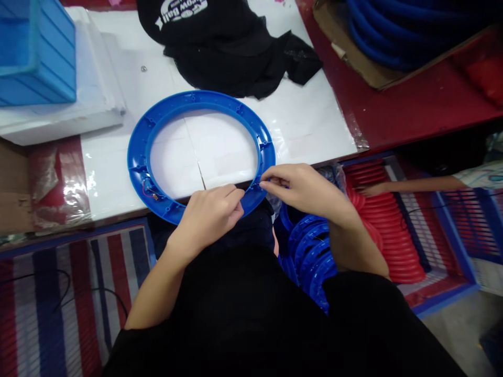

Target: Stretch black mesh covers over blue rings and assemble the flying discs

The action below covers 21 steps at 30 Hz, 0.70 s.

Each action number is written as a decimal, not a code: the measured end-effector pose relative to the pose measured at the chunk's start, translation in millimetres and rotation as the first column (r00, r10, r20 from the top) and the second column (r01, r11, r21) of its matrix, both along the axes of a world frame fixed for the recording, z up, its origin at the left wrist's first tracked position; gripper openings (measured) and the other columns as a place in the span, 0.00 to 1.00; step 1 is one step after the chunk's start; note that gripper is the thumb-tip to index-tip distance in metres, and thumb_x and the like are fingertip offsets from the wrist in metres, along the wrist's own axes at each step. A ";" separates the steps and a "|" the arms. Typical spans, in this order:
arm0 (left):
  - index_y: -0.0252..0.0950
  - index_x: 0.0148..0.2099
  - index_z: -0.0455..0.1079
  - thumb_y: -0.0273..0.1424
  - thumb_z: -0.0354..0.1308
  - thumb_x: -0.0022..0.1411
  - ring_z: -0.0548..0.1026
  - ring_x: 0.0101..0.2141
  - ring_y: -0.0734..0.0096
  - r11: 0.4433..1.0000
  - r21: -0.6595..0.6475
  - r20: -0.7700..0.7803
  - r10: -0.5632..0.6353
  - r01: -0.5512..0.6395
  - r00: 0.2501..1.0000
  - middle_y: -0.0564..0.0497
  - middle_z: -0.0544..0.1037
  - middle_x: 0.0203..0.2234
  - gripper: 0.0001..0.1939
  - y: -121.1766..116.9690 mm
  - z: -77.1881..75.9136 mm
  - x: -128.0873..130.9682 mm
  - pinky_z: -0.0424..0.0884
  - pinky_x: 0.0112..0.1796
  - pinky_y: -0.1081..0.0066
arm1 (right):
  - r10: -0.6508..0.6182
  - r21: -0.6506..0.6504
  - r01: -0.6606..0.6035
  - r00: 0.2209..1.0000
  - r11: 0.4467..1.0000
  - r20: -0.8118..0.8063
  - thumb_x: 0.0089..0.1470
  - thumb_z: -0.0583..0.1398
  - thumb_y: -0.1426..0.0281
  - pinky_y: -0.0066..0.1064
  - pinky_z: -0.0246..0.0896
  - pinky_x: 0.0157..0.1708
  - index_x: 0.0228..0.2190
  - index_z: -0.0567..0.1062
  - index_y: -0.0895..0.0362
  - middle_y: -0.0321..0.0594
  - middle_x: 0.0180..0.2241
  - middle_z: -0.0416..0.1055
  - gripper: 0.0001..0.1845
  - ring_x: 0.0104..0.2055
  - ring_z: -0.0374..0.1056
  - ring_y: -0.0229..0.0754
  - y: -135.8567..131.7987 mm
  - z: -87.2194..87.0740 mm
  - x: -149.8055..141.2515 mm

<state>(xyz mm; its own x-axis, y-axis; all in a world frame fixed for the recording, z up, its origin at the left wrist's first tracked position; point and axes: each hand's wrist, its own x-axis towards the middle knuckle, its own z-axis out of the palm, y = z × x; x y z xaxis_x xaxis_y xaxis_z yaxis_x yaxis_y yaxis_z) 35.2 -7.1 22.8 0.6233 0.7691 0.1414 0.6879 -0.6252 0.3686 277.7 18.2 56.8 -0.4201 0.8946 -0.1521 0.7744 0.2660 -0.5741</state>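
Note:
A large blue plastic ring (pixel 141 141) lies flat on the white table top (pixel 314 125), its near edge hanging over the table's front. A small red wire sits in the ring's channel at the lower left. My left hand (pixel 210 212) is curled, fingers pressed on the ring's near rim. My right hand (pixel 302 188) pinches at the rim's near right part; whatever lies between its fingertips is too small to make out.
A black garment (pixel 231 47) lies at the table's back. Blue bin (pixel 37 52) on white foam at the far left. Stacked blue rings (pixel 308 256) and red rings (pixel 393 235) sit in a crate at the lower right, where another person's arm (pixel 416 184) reaches.

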 end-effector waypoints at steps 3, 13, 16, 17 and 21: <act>0.36 0.47 0.80 0.24 0.56 0.70 0.80 0.35 0.66 1.000 -0.030 0.017 -0.003 0.004 1.000 0.49 0.84 0.37 0.12 1.8 0.5 -0.8 0.61 0.28 0.70 | 0.044 0.017 -0.043 0.995 0.999 -0.094 0.64 0.63 0.67 0.34 0.62 0.37 0.37 0.82 0.53 0.36 0.32 0.79 0.07 0.33 0.71 0.41 12.2 4.4 8.4; 0.36 0.49 0.80 0.25 0.56 0.72 0.81 0.35 0.66 0.996 -0.057 0.058 -0.063 0.066 0.996 0.50 0.85 0.38 0.11 6.8 -4.3 -5.7 0.63 0.29 0.69 | -0.028 -0.057 0.019 0.989 0.998 -0.147 0.63 0.65 0.65 0.35 0.62 0.36 0.32 0.82 0.53 0.37 0.30 0.80 0.08 0.31 0.70 0.41 28.6 -3.4 8.1; 0.35 0.53 0.79 0.25 0.55 0.73 0.82 0.37 0.65 0.996 -0.031 0.030 -0.085 0.086 0.996 0.49 0.85 0.40 0.12 5.4 -5.4 -7.1 0.66 0.29 0.69 | -0.030 -0.025 0.027 0.989 0.999 -0.146 0.62 0.65 0.66 0.35 0.61 0.35 0.32 0.82 0.53 0.37 0.29 0.79 0.07 0.31 0.69 0.41 26.8 -6.0 8.6; 0.35 0.56 0.77 0.25 0.55 0.74 0.82 0.37 0.65 0.995 -0.010 0.018 -0.096 0.096 0.995 0.49 0.85 0.41 0.14 4.7 -5.2 -7.4 0.67 0.29 0.69 | -0.027 -0.007 0.026 0.989 1.000 -0.146 0.62 0.65 0.66 0.35 0.62 0.36 0.32 0.81 0.53 0.37 0.30 0.79 0.07 0.31 0.70 0.41 25.7 -6.9 8.5; 0.34 0.68 0.69 0.24 0.54 0.75 0.81 0.35 0.67 0.986 0.064 -0.040 -0.150 0.152 0.988 0.49 0.83 0.40 0.22 3.6 -1.5 -7.9 0.69 0.29 0.69 | -0.034 0.048 0.042 0.989 0.998 -0.146 0.62 0.64 0.66 0.36 0.64 0.38 0.33 0.81 0.53 0.38 0.31 0.80 0.07 0.33 0.71 0.43 20.1 -10.2 6.8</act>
